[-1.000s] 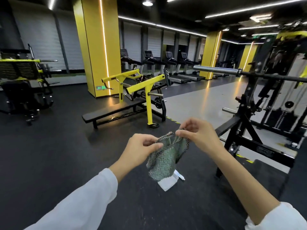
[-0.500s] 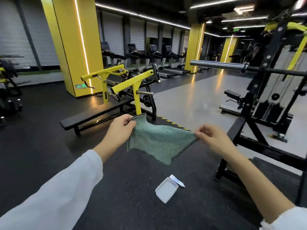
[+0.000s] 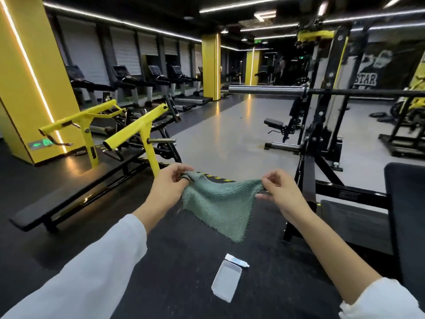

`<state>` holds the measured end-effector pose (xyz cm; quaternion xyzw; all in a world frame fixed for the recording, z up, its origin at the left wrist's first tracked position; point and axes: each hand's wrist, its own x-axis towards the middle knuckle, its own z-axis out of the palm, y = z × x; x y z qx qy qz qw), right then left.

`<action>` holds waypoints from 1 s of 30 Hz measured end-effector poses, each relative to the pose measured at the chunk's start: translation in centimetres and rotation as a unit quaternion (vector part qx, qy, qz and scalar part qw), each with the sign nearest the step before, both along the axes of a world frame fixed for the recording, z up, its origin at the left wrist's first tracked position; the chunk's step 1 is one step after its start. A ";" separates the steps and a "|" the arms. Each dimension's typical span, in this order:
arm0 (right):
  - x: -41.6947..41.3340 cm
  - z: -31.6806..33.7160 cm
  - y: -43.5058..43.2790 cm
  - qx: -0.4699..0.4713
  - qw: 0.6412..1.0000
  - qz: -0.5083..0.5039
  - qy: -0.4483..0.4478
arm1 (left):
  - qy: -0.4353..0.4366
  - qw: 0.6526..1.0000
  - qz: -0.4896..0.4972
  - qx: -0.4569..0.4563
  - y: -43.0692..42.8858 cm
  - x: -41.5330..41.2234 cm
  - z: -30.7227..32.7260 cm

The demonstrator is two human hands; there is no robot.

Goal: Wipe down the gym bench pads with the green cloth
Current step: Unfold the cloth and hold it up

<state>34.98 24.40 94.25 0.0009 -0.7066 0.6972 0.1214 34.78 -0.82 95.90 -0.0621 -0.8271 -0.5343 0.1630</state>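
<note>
**Fingers** [image 3: 179, 169], left hand [image 3: 169, 188]: curled, pinching one upper corner of the green cloth [image 3: 218, 203] at the centre of the frame.
**Fingers** [image 3: 270, 178], right hand [image 3: 284, 192]: curled, pinching the opposite upper corner. Both sets are clamped on the fabric.

**Green cloth:** square and sage-green, in a waffle-textured weave with a dark stitched edge. It is stretched in the air between the two hands, and its free lower corner hangs to a point. It is above the floor and clear of every pad.

**Sleeves** [image 3: 96, 270]: white soft fabric, in the lower corners of the frame.

**Tray** [image 3: 226, 284]: rectangular, shallow, translucent white plastic, on the floor at lower centre.
**Tube** [image 3: 236, 261]: small, white with a blue band, lying just beside the tray's far end. Its print is too small to read.

**Floor** [image 3: 34, 254]: black speckled rubber, with a glossy grey surface beyond a yellow-and-black hazard stripe [image 3: 222, 179].

**Bench pad** [image 3: 69, 201], left of frame: long, flat, matt black upholstery on a black frame with yellow steel uprights [image 3: 147, 127].
**Second bench pad** [image 3: 406, 215], right edge: black with a rounded corner, partly cut off.

**Barbell** [image 3: 264, 90], upper right: chrome sleeve and dark shaft, on a black rack.

**Writing:** "STAR" in white block letters on the dark wall graphic [image 3: 366, 79], upper right. A green lit sign [image 3: 42, 143] sits low on the yellow pillar [image 3: 23, 88] at left; its characters are unreadable.
</note>
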 end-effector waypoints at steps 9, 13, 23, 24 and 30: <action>-7.5 -2.3 3.4 0.031 0.997 -0.060 -0.028 | 0.011 1.000 -0.012 0.007 1.7 -9.8 -1.9; -11.1 -2.6 5.7 0.101 0.993 -0.058 -0.030 | -0.011 0.999 -0.014 -0.027 2.9 -14.1 -2.5; -18.1 -4.8 8.2 0.180 0.978 -0.103 -0.029 | -0.082 0.997 -0.012 0.011 5.0 -22.3 -5.8; -18.7 -5.1 8.2 0.185 0.976 -0.111 -0.033 | -0.086 0.996 -0.016 0.018 5.2 -23.1 -6.2; -21.7 -5.6 5.7 0.187 0.967 -0.160 -0.064 | -0.110 0.988 -0.091 0.057 4.9 -27.9 -7.8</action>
